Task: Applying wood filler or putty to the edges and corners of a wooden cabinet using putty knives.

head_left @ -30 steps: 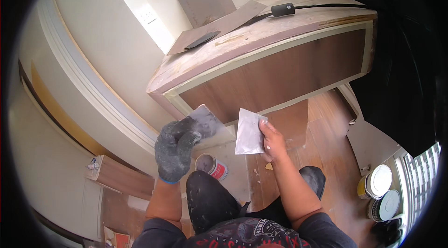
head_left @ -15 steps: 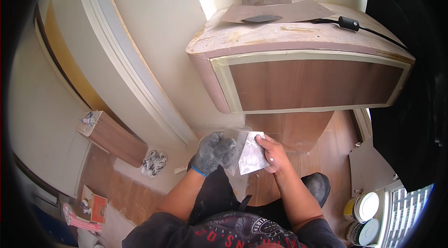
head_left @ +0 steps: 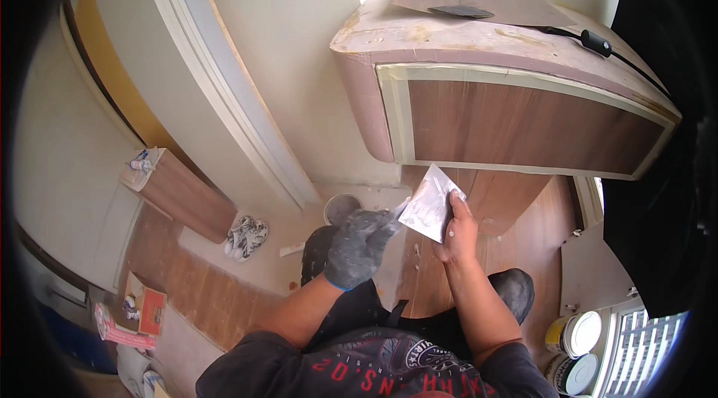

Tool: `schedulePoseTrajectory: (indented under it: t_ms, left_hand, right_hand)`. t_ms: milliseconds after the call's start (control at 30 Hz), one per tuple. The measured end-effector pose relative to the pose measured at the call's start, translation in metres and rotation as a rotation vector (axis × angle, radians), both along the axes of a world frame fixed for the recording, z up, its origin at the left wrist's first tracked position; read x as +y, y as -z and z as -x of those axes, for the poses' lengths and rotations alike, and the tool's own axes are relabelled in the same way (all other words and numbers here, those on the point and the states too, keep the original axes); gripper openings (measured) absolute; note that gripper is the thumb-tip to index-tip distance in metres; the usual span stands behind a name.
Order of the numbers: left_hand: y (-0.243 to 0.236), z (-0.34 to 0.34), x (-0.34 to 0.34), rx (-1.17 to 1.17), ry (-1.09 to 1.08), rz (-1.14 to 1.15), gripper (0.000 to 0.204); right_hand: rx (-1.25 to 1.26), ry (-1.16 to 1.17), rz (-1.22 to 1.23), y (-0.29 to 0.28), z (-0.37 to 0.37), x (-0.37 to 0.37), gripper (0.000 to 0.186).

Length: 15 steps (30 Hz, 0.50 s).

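My right hand [head_left: 458, 233], bare with a white spot on it, is closed on the edge of a flat square putty plate [head_left: 432, 207] smeared with white, thumb on top. My left hand [head_left: 357, 245], in a grey glove with a blue cuff, is closed around a thin scraper [head_left: 402, 207]. Only the scraper's narrow end shows, close to the plate's left edge; whether they touch I cannot tell. Just beyond the gloved hand, a round grey bucket [head_left: 344, 209] stands on the floor. Ahead hangs a curved cabinet [head_left: 523, 117], with a wood-look panel framed by masking tape.
On the cabinet top lie a thin brown board [head_left: 516, 10], a dark grey sheet [head_left: 462, 12] and a black cable [head_left: 596, 43]. Two paint tubs [head_left: 582, 334] stand at right. Patterned shoes [head_left: 247, 238], a wood-look box [head_left: 183, 192] and an open red box [head_left: 152, 310] are at left.
The plate has turned and risen slightly to the right with my right hand. My gloved hand has turned, and the scraper now shows edge-on. The bucket has come into sight; the view has shifted.
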<state>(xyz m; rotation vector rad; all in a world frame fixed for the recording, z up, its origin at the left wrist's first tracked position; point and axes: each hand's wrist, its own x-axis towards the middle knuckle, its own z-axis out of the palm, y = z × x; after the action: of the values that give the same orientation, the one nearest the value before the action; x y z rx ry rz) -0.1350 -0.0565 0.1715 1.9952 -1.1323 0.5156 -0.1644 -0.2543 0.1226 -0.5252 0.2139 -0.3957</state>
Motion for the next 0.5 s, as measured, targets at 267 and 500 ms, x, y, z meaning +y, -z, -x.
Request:
schedulePoseTrajectory:
  t_ms: [267,500]
  left_hand:
    - [0.019,-0.035,0.049,0.752,-0.077,0.388,0.029]
    - [-0.046,0.002,0.004,0.118,-0.002,-0.087,0.016]
  right_hand:
    - [-0.101,0.440,0.672,-0.015,0.014,0.008,0.035]
    - [-0.128,0.439,0.948,0.002,0.020,0.020,0.028]
